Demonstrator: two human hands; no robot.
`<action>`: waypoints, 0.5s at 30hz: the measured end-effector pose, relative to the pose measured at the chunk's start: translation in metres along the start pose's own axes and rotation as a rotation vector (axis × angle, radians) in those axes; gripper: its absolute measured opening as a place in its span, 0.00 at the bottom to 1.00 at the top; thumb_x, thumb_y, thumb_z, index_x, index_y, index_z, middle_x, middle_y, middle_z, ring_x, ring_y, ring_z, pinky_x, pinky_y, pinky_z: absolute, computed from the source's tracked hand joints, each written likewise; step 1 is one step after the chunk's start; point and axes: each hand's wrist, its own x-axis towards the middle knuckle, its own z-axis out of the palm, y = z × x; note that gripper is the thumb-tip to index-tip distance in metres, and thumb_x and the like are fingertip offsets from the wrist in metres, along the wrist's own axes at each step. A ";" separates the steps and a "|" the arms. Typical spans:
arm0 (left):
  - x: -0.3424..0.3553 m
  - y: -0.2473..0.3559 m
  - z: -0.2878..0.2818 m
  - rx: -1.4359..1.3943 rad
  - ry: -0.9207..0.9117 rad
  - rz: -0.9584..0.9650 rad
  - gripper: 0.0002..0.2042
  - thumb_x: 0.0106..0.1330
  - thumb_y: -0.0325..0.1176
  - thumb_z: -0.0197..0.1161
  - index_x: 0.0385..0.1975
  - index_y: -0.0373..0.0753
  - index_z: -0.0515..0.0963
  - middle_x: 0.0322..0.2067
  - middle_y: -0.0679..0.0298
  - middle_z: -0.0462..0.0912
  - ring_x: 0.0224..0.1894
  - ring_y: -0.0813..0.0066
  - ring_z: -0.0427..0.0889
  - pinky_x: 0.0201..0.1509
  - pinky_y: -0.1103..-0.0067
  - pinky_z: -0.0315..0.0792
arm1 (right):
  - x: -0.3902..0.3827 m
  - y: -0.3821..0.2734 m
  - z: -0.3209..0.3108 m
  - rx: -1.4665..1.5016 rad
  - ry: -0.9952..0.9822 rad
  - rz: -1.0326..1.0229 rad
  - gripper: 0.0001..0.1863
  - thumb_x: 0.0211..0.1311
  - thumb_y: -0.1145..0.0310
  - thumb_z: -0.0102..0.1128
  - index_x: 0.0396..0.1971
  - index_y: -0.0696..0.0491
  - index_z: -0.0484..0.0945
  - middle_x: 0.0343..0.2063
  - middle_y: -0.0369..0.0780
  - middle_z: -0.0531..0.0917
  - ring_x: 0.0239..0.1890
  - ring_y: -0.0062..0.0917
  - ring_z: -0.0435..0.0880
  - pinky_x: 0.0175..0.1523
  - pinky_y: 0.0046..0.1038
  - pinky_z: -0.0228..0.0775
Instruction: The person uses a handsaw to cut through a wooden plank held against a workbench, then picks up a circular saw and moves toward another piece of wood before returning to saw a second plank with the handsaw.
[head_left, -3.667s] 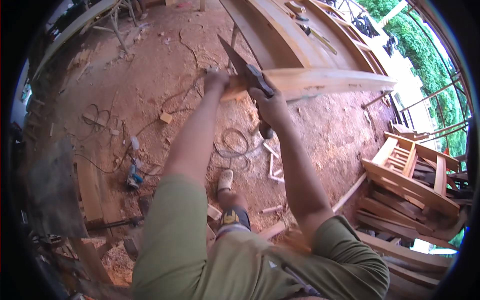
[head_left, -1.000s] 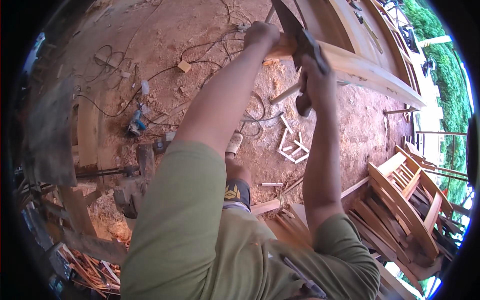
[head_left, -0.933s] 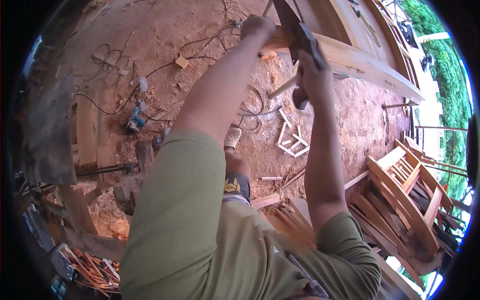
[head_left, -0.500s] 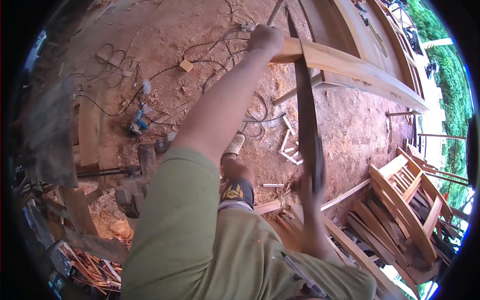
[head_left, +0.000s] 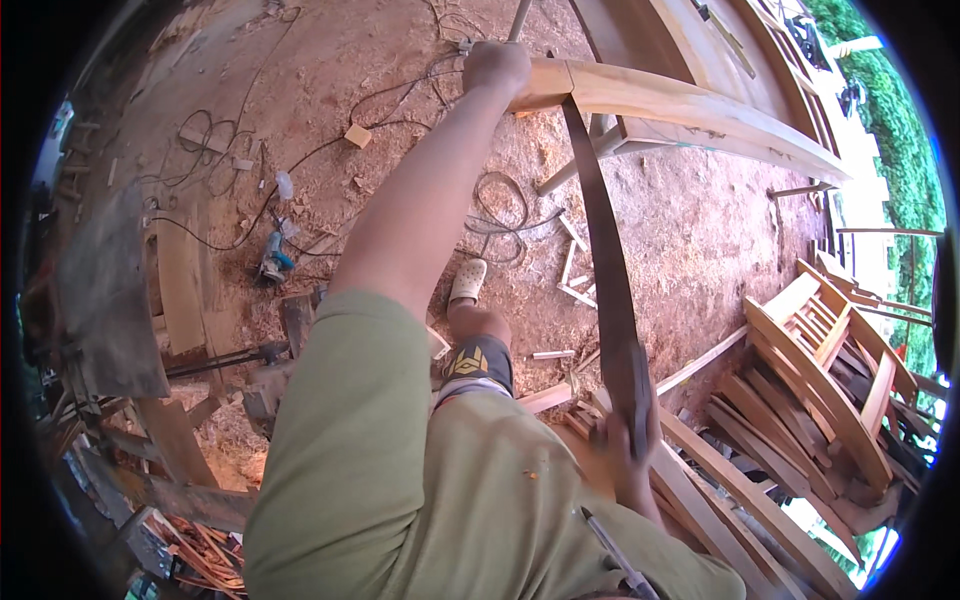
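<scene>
My left hand (head_left: pixel 497 68) is closed around the far-left end of a long, pale wooden beam (head_left: pixel 700 105). Low on the right, my right hand (head_left: pixel 632 435) wraps the dark handle of a handsaw (head_left: pixel 601 240). Its long dark blade stretches away from me and meets the beam just right of my left hand, where a thin cut line crosses the wood. Only a small bit of the blade's tip shows beyond the beam. The fingers of my right hand are partly blurred.
A wooden frame on legs (head_left: pixel 655 45) stands beside the beam. Blue power tool (head_left: pixel 275 257), cords (head_left: pixel 500 215) and a wood block (head_left: pixel 357 136) lie on the shaving-strewn floor. To the right are stacked boards (head_left: pixel 770 420) and a slatted wooden piece (head_left: pixel 820 375).
The saw has been drawn back toward me, so less blade shows past the beam. My left hand keeps hold of the beam's end. The whole view has shifted slightly.
</scene>
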 end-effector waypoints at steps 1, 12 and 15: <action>-0.009 0.005 0.001 0.006 -0.012 0.002 0.23 0.68 0.39 0.52 0.52 0.23 0.78 0.50 0.40 0.83 0.52 0.50 0.85 0.59 0.65 0.78 | -0.006 0.004 -0.003 0.004 0.011 0.007 0.35 0.60 0.80 0.46 0.71 0.62 0.59 0.45 0.41 0.79 0.25 0.11 0.74 0.26 0.18 0.65; -0.006 0.010 0.001 0.015 -0.042 0.022 0.24 0.66 0.42 0.53 0.49 0.26 0.81 0.50 0.39 0.83 0.53 0.47 0.84 0.62 0.65 0.77 | 0.253 -0.097 0.107 -0.116 -0.059 -0.349 0.20 0.71 0.67 0.58 0.60 0.56 0.76 0.22 0.30 0.76 0.22 0.11 0.73 0.25 0.18 0.64; 0.013 0.002 0.007 0.150 0.107 0.083 0.24 0.65 0.42 0.53 0.50 0.27 0.81 0.50 0.40 0.83 0.53 0.48 0.84 0.63 0.66 0.75 | 0.198 -0.053 0.077 -0.176 -0.049 -0.404 0.26 0.71 0.67 0.57 0.66 0.60 0.68 0.34 0.38 0.80 0.30 0.16 0.76 0.34 0.22 0.69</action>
